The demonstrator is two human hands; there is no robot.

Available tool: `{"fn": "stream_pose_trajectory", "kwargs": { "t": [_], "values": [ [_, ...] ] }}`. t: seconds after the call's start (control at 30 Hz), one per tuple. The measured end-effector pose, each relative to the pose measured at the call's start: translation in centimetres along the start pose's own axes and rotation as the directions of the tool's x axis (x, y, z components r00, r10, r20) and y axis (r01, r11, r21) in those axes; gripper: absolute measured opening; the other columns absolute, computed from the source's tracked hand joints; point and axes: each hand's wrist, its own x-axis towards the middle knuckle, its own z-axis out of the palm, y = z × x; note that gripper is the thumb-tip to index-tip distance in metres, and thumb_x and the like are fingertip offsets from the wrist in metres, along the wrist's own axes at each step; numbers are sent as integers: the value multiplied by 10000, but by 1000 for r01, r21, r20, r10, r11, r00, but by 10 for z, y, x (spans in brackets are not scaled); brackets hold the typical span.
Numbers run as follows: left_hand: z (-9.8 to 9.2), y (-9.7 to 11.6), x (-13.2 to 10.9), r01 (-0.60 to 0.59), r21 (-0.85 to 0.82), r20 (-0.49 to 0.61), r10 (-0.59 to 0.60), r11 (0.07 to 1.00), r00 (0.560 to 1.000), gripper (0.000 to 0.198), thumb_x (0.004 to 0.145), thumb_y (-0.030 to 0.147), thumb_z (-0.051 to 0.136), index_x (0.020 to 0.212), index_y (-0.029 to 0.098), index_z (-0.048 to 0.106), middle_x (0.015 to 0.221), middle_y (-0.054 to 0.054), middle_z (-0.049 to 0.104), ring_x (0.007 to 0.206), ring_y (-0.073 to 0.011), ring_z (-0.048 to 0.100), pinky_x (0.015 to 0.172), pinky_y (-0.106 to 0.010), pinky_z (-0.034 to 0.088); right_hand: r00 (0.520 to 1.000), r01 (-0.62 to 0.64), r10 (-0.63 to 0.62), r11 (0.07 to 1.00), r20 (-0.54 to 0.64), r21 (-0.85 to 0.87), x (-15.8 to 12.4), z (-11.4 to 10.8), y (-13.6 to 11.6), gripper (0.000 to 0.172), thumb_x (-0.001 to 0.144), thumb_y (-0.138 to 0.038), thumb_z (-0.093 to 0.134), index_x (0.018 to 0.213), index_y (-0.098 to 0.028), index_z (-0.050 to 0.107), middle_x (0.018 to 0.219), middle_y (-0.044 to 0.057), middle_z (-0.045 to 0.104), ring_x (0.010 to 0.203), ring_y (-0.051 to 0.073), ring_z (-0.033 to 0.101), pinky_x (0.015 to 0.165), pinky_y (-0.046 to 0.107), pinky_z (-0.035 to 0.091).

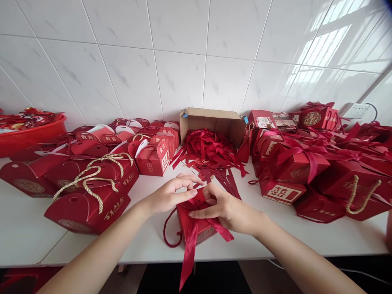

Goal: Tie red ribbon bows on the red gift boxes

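A small red gift box (197, 234) lies near the table's front edge, with a dark red cord handle (165, 234) looping out at its left. Across its top runs a shiny red ribbon (190, 245), one tail hanging over the edge and the other pointing right. My left hand (174, 192) is at the box's upper left, its thumb and fingertips closed on the ribbon. From the right, my right hand (226, 206) pinches ribbon with curled fingers, its thumb lying across the top. The knot area is partly hidden under my fingers.
Behind the box, an open cardboard carton (211, 114) spills loose red ribbons (211, 143). Red boxes with gold rope handles (92, 204) crowd the left. Ribbon-tied boxes (301, 163) are piled on the right. A red basin (30, 134) of wrapped items stands far left.
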Motion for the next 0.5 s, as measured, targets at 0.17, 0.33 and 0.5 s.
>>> {"fn": "stream_pose_trajectory", "kwargs": {
  "t": [0.17, 0.33, 0.5],
  "values": [
    [15, 3, -6, 6, 50, -101, -1, 999, 995, 273, 832, 352, 599, 659, 215, 439, 1207, -66, 624, 1304, -234, 419, 1061, -346, 373, 999, -28, 27, 999, 22, 25, 0, -1, -2, 317, 950, -140, 451, 1082, -251, 717, 912, 41, 349, 777, 129, 407, 667, 260, 468],
    [31, 10, -4, 4, 23, -232, 1, 1000, 973, 383, 772, 337, 665, 582, 218, 354, 981, -54, 677, 1156, -239, 541, 935, -322, 467, 997, -67, 65, 994, 32, 85, -1, -2, -3, 291, 960, -177, 445, 1056, -234, 714, 911, 43, 352, 845, 146, 424, 722, 279, 487],
    [33, 12, -1, 51, 10, -184, -48, 999, 982, 386, 784, 338, 647, 552, 202, 369, 850, -31, 694, 939, -217, 633, 852, -330, 502, 997, -72, 70, 989, 20, 125, -2, -1, -2, 296, 949, -127, 441, 1000, -213, 720, 915, 39, 336, 860, 139, 435, 734, 266, 477]
  ]
}}
